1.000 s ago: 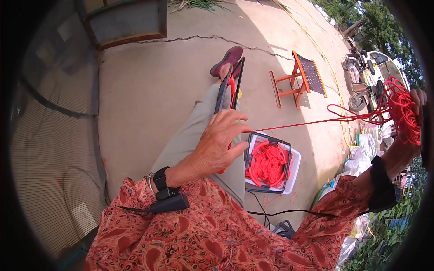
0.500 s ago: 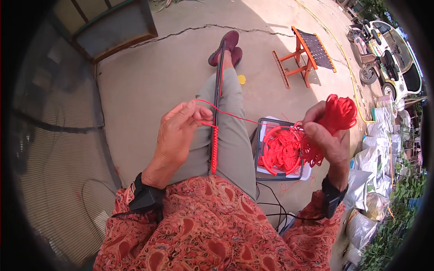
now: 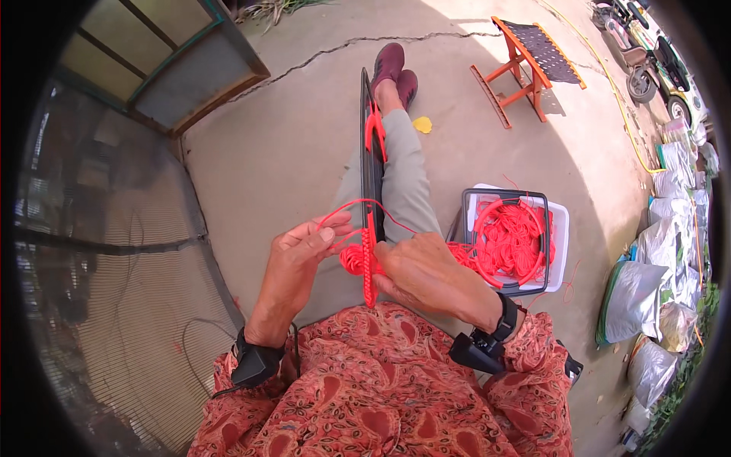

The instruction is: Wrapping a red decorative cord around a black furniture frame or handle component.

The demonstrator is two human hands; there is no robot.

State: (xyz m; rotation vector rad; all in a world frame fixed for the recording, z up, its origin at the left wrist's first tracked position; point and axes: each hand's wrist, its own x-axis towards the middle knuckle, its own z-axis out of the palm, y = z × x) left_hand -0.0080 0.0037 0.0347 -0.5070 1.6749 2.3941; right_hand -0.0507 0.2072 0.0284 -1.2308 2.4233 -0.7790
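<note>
A long black frame of slim bars lies along my legs, with a tight red knotted wrap on its near part. My left hand, left of the frame, pinches a thin red cord that arcs over the bars. On the other side my right hand is closed beside the wrap, holding a bundle of red cord. That bundle passes under the frame and its end sticks out on the left; my right fingertips are partly hidden. Farther along, a red loop sits around the bars.
A dark-rimmed basket with a heap of red cord stands at my right. Beyond it are a folding stool, silvery sacks and parked vehicles. A mesh-covered panel stands on the left.
My right hand has come left from beside the basket to the frame, carrying the cord bundle under the bars. My left hand stays near the wrap, holding the cord.
</note>
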